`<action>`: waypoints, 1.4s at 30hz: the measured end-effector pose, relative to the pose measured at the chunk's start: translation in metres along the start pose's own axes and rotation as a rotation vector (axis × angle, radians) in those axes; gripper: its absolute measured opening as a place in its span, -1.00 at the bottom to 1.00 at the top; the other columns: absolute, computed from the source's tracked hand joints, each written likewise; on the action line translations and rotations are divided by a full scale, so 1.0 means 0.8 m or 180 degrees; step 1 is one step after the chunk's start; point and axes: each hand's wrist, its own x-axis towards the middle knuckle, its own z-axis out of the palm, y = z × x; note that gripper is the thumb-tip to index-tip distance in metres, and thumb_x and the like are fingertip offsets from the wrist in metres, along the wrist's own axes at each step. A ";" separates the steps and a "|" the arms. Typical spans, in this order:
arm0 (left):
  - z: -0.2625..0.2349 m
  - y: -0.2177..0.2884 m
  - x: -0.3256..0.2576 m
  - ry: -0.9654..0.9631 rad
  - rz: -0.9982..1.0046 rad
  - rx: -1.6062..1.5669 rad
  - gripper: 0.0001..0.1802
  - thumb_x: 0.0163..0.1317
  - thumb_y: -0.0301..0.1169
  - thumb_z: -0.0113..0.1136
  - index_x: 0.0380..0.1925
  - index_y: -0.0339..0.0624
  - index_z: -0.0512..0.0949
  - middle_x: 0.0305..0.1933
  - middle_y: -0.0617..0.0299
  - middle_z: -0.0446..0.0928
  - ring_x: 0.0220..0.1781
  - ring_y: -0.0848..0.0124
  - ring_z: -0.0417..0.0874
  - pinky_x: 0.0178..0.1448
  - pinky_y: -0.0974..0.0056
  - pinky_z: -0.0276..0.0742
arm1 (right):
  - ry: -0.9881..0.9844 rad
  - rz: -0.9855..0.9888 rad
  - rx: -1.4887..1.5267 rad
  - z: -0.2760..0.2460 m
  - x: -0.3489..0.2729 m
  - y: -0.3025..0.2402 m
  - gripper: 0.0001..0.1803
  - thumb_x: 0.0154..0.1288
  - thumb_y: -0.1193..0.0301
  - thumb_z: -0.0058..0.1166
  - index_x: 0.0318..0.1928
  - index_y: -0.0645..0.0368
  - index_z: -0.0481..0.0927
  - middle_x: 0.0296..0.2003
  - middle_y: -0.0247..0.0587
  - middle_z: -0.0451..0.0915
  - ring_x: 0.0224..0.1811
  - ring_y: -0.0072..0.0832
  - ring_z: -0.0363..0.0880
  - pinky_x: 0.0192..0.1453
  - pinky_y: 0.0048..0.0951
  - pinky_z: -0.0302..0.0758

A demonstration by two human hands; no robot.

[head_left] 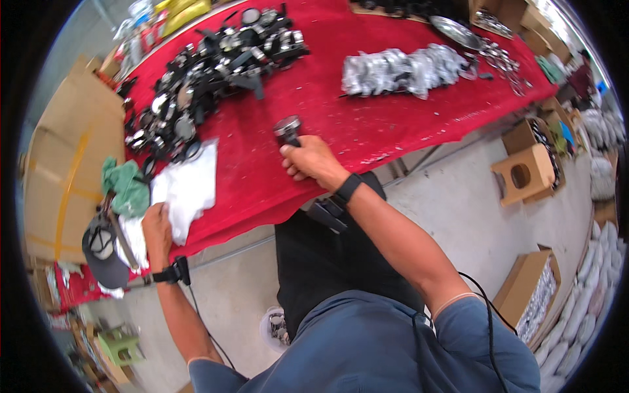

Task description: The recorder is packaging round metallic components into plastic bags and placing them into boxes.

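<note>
In my right hand (313, 158) is a wristwatch (287, 126) with a round metal case and a dark strap, gripped by the strap over the red-covered table. My left hand (157, 230) is at the table's left front, its fingers closed at the edge of a stack of thin, whitish plastic bags (191, 187); its fingertips are partly hidden. A large heap of watches (223, 59) with black straps and shiny round cases spreads over the far left of the table. To the far right lies a row of watches wrapped in clear plastic (403, 71).
A green cloth (124, 187) and a grey cap (105, 255) lie beside my left hand. Tall cardboard (69, 164) stands at the left. Loose metal parts (504, 62) and a metal dish (454, 31) sit far right. Cardboard boxes (524, 173) and a bucket (272, 331) stand on the floor.
</note>
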 end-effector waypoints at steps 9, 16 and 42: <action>-0.037 0.054 0.062 0.2187 0.0169 -0.0068 -0.75 0.52 -0.36 0.32 -0.03 -0.36 0.75 -0.04 0.09 0.77 0.00 0.22 0.74 0.20 0.17 0.61 | 0.0326 -0.0633 -0.0581 0.003 -0.039 -0.022 -0.64 0.34 0.18 0.32 -0.20 0.30 0.76 -0.48 0.02 0.65 -0.32 -0.23 0.70 -0.09 -0.12 0.58; 0.036 0.240 0.018 0.0824 0.0549 -0.2157 -0.77 0.60 -0.35 0.27 0.01 -0.30 0.73 -0.24 0.36 0.65 -0.21 0.55 0.58 -0.10 0.34 0.53 | -0.0373 -0.0737 0.1014 0.009 -0.081 -0.027 -0.54 0.44 0.13 0.45 0.10 0.23 0.72 -0.30 -0.47 0.61 -0.30 -0.69 0.52 -0.22 -0.50 0.49; 0.080 0.325 -0.001 -0.0824 -0.0643 -0.3642 -0.74 0.54 -0.33 0.37 -0.02 -0.36 0.74 -0.20 0.21 0.77 -0.26 0.57 0.73 -0.19 0.41 0.67 | 0.0606 -0.0950 0.1130 -0.011 -0.081 0.006 -0.75 0.46 0.34 0.40 -0.07 0.26 0.68 -0.42 -0.42 0.59 -0.49 -0.67 0.48 -0.44 -0.53 0.41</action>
